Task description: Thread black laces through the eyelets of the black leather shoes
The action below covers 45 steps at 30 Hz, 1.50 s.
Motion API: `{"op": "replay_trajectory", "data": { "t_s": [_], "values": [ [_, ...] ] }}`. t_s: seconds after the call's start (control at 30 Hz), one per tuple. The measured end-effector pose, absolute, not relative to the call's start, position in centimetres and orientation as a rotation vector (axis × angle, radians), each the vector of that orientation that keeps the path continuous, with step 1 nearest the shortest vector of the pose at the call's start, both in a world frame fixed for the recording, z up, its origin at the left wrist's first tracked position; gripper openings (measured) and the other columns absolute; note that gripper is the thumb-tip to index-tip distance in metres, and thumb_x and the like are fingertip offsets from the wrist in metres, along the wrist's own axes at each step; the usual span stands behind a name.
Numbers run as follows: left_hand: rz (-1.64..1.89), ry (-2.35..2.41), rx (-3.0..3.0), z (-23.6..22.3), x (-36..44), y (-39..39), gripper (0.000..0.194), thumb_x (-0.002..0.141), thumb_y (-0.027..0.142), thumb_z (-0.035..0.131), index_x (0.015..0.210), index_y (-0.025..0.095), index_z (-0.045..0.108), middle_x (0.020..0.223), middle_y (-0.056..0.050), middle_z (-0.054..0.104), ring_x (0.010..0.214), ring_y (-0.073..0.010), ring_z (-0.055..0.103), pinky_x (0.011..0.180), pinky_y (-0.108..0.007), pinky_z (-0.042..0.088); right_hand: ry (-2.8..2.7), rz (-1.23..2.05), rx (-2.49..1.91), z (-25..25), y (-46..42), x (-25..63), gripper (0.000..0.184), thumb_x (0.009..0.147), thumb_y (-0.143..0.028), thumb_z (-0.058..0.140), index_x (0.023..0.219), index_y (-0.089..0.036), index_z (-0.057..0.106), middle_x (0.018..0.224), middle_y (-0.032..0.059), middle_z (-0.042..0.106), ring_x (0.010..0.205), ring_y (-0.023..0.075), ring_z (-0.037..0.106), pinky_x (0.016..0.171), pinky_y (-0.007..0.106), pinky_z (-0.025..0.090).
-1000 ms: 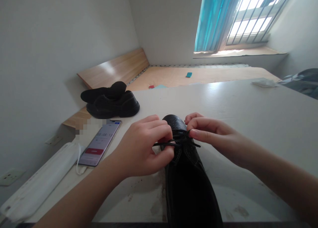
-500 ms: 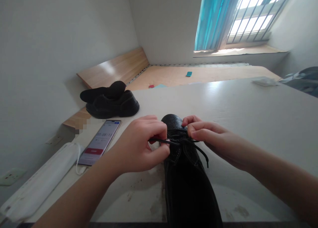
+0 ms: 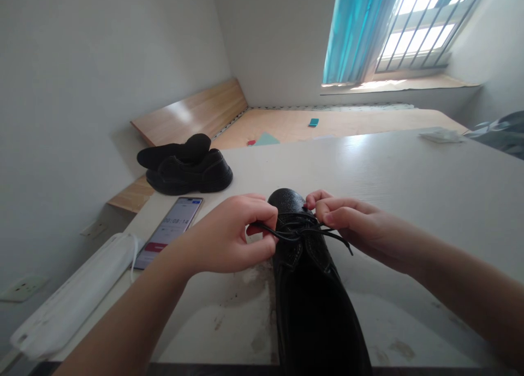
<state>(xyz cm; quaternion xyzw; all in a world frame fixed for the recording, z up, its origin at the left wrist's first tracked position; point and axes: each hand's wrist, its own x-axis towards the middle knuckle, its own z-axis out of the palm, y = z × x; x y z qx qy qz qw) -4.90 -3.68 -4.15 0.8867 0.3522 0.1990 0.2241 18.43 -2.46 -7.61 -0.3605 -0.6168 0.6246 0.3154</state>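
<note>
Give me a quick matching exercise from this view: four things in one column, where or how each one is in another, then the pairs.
Things:
1. phone
2. black lace
3. teal curtain
4. pair of black shoes

Places and states:
A. hanging at the barred window
B. piled one on the other, beyond the phone
C. screen lit with a timer, on the white table
D. pinched by the left hand and right hand

Pairs: 1-C; 2-D; 3-A; 4-B

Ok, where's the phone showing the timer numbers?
In the head view, the slim black smartphone lies on the white table, left of the left hand.
</note>
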Motion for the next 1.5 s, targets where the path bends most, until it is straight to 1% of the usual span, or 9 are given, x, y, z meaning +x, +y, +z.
{"op": "replay_trajectory", "data": {
  "t_s": [0.2, 0.37, 0.43, 0.53, 0.63, 0.8, 0.97, 1.33, 1.5],
  "values": [
    [0.611, 0.980, 2.320, -4.6, -4.7, -3.5, 0.014, 0.073, 0.010, 0.054, 0.061, 0.016, 0.050, 0.062, 0.004, 0.047, 0.061, -0.0090, 0.044, 0.058, -0.023, 0.036, -1.567, 1.644, -0.927, -7.8, -2.1, 18.5, 0.023, 0.080, -0.031, 0.062, 0.062, -0.018, 0.056, 0.096, 0.0025, 0.048, 0.089, 0.0167, 0.046, 0.086, 0.033, 0.038],
    [0.813, 0.944, 1.973, -5.1, -4.1, -3.7, 0.008, 0.080, 0.018, 0.062, 0.073, 0.015, 0.063, 0.067, 0.001, 0.058, 0.063, -0.0102, 0.051, 0.060, -0.024, 0.041, -1.580, 1.707, -0.875, -7.4, -2.0, 18.9, 0.023, 0.079, -0.043, 0.071, 0.075, -0.020, 0.071, 0.105, 0.0033, 0.054, 0.102, 0.0181, 0.051, 0.095, 0.032, 0.038],
    [0.752, 0.914, 1.780, -5.3, -3.9, -3.9, 0.013, 0.081, 0.025, 0.065, 0.074, 0.014, 0.064, 0.065, 0.000, 0.058, 0.060, -0.0099, 0.049, 0.056, -0.023, 0.038, -1.595, 1.744, -0.900, -7.3, -2.0, 19.1, 0.025, 0.080, -0.045, 0.070, 0.076, -0.020, 0.069, 0.095, 0.0028, 0.056, 0.095, 0.0173, 0.051, 0.090, 0.031, 0.039],
    [0.611, 0.846, 1.563, -5.3, -3.8, -4.0, 0.017, 0.080, 0.031, 0.067, 0.079, 0.015, 0.063, 0.066, 0.002, 0.056, 0.058, -0.0083, 0.045, 0.053, -0.021, 0.033, -1.586, 1.731, -0.978, -7.2, -1.9, 19.2, 0.031, 0.079, -0.047, 0.069, 0.071, -0.019, 0.062, 0.079, 0.0009, 0.052, 0.082, 0.0160, 0.047, 0.080, 0.030, 0.039],
    [0.577, 0.823, 1.542, -5.4, -3.8, -4.0, 0.018, 0.085, 0.031, 0.062, 0.077, 0.015, 0.059, 0.065, 0.004, 0.048, 0.058, -0.0068, 0.039, 0.053, -0.020, 0.029, -1.658, 1.684, -0.963, -7.2, -1.9, 19.1, 0.034, 0.081, -0.046, 0.068, 0.066, -0.018, 0.056, 0.074, -0.0010, 0.046, 0.075, 0.0139, 0.042, 0.073, 0.028, 0.036],
    [0.554, 0.893, 1.642, -5.7, -3.7, -3.9, 0.039, 0.090, 0.044, 0.055, 0.066, 0.016, 0.046, 0.059, 0.006, 0.034, 0.055, -0.0066, 0.028, 0.049, -0.022, 0.021, -1.820, 1.652, -0.886, -7.1, -1.8, 19.1, 0.040, 0.087, -0.045, 0.064, 0.064, -0.018, 0.046, 0.066, -0.0039, 0.033, 0.065, 0.0110, 0.030, 0.062, 0.027, 0.025],
    [0.579, 0.990, 1.818, -5.6, -3.5, -4.3, 0.038, 0.091, 0.040, 0.053, 0.063, 0.016, 0.044, 0.057, 0.006, 0.032, 0.055, -0.0076, 0.029, 0.050, -0.023, 0.022, -1.869, 1.631, -0.874, -7.3, -1.6, 19.3, 0.043, 0.088, -0.045, 0.063, 0.062, -0.018, 0.042, 0.064, -0.0043, 0.029, 0.063, 0.0110, 0.025, 0.058, 0.028, 0.018],
    [0.488, 1.019, 1.971, -5.0, -4.0, -4.0, 0.034, 0.088, 0.031, 0.052, 0.060, 0.016, 0.044, 0.055, 0.006, 0.034, 0.053, -0.0070, 0.030, 0.048, -0.023, 0.023, -1.872, 1.608, -0.749, -8.3, -1.0, 19.8, 0.045, 0.087, -0.044, 0.064, 0.060, -0.018, 0.038, 0.065, -0.0042, 0.030, 0.062, 0.0104, 0.027, 0.058, 0.027, 0.022],
    [0.510, 0.975, 1.852, -5.7, -4.3, -3.2, 0.038, 0.089, 0.041, 0.055, 0.062, 0.015, 0.047, 0.056, 0.007, 0.034, 0.053, -0.0065, 0.030, 0.048, -0.021, 0.022, -1.958, 1.494, -0.851, -7.6, -0.7, 19.6, 0.044, 0.087, -0.049, 0.060, 0.061, -0.018, 0.043, 0.064, -0.0038, 0.034, 0.062, 0.0103, 0.032, 0.058, 0.025, 0.028]
  ]
}}
